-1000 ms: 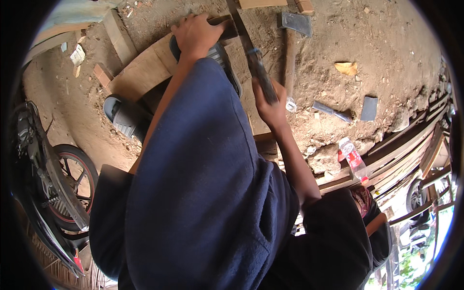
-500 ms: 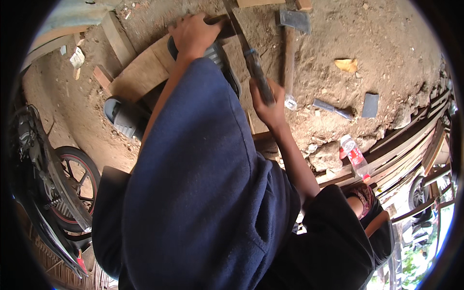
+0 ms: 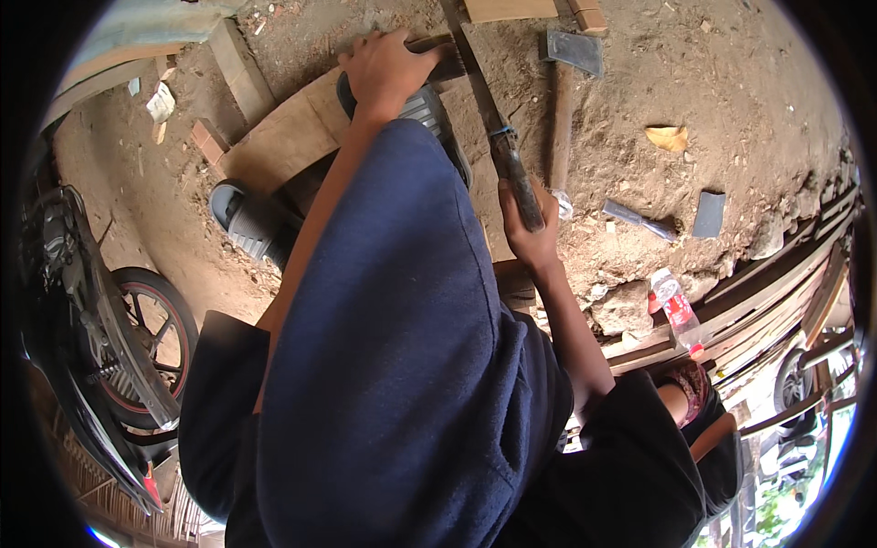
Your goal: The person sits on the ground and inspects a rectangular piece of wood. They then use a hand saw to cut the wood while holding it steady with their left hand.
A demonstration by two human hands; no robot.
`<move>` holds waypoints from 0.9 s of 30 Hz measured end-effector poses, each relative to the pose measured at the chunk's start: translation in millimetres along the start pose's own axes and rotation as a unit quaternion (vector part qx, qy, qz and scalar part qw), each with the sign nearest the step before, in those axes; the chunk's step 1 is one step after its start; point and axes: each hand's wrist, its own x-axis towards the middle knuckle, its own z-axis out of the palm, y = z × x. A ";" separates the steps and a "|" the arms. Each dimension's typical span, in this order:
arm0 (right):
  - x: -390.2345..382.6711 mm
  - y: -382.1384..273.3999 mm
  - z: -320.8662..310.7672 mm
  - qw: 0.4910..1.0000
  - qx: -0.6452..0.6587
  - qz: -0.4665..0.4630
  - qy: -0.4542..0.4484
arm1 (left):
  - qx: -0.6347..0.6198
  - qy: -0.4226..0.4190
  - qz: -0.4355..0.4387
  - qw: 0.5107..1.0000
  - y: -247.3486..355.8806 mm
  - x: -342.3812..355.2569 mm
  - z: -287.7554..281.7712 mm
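Note:
My left hand (image 3: 388,78) presses on a wooden board (image 3: 288,132), fingers curled over its far edge and thumb spread to the right. Beside it, a dark slotted sandal (image 3: 425,111) rests on the board; the other sandal (image 3: 256,226) is on the ground at left. My right hand (image 3: 533,233) is closed round the dark straight handle of a handsaw (image 3: 480,87). Its long narrow blade points away from me and crosses by the board's right end; its teeth are too fine to make out. My raised knee in blue cloth hides part of the board.
On the dirt at right lie a wooden-handled hatchet (image 3: 560,119), a chisel (image 3: 639,220), a dark flat block (image 3: 709,214) and a yellow leaf (image 3: 667,138). A plastic bottle (image 3: 678,310) lies near stacked planks (image 3: 758,306). A motorcycle (image 3: 100,320) stands at left.
My right hand has drawn the handsaw back toward me and slightly right. My left hand keeps its place on the board. The whole view has shifted a little.

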 end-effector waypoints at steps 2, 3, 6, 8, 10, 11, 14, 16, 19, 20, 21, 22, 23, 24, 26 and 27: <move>8.6 -7.6 1.6 1.000 -0.022 -0.001 -0.012 | -0.004 -0.009 -0.002 1.000 -0.7 -0.2 -0.4; 21.4 -11.9 8.5 1.000 0.016 -0.021 -0.008 | 0.002 -0.006 -0.008 1.000 -5.5 -4.9 -3.2; 41.2 -21.8 9.2 1.000 0.015 0.008 -0.021 | 0.006 0.003 0.006 1.000 -5.1 0.4 -6.3; 17.5 -12.7 5.7 0.999 0.007 -0.028 -0.013 | 0.006 0.002 0.015 1.000 -6.3 -3.4 0.9; -3.0 3.8 -0.3 0.998 -0.019 -0.052 0.002 | 0.024 -0.001 0.026 0.999 -4.4 -2.6 -0.1; -3.5 2.1 -0.4 0.999 -0.019 -0.038 0.004 | 0.033 -0.009 0.031 0.999 -0.7 -7.6 -2.7; 4.3 -6.7 1.9 1.000 -0.012 -0.008 0.003 | 0.056 -0.046 0.057 0.996 7.4 -13.9 -17.5; 28.8 -13.2 9.6 1.000 -0.003 -0.003 -0.011 | 0.098 -0.060 0.077 0.990 8.9 -16.5 -20.3; 22.0 -12.9 9.2 1.000 0.021 -0.013 0.002 | 0.121 -0.062 0.061 0.989 15.2 -18.9 -15.3; 17.9 -9.8 6.9 0.999 0.029 -0.022 0.005 | 0.118 -0.057 0.047 0.990 18.0 -17.3 -12.1; 7.5 -9.4 4.0 1.000 0.010 -0.023 0.006 | 0.113 -0.042 0.052 0.991 17.0 -17.5 -11.3; 2.5 -6.9 1.3 1.000 0.005 -0.022 0.004 | 0.107 -0.027 0.057 0.992 15.8 -18.8 -11.2; -2.8 -7.6 -1.5 1.000 -0.001 -0.018 0.002 | 0.102 -0.016 0.062 0.993 15.1 -21.5 -10.7; -4.9 -8.6 -2.7 1.000 -0.006 -0.014 0.000 | 0.108 -0.018 0.061 0.992 14.9 -21.5 -11.0; 2.8 -13.9 3.4 1.000 -0.005 0.004 0.001 | 0.120 -0.025 0.059 0.991 15.8 -22.1 -10.9; 13.0 -16.5 7.7 1.000 -0.002 0.006 0.007 | 0.114 -0.031 0.057 0.991 16.4 -22.4 -11.2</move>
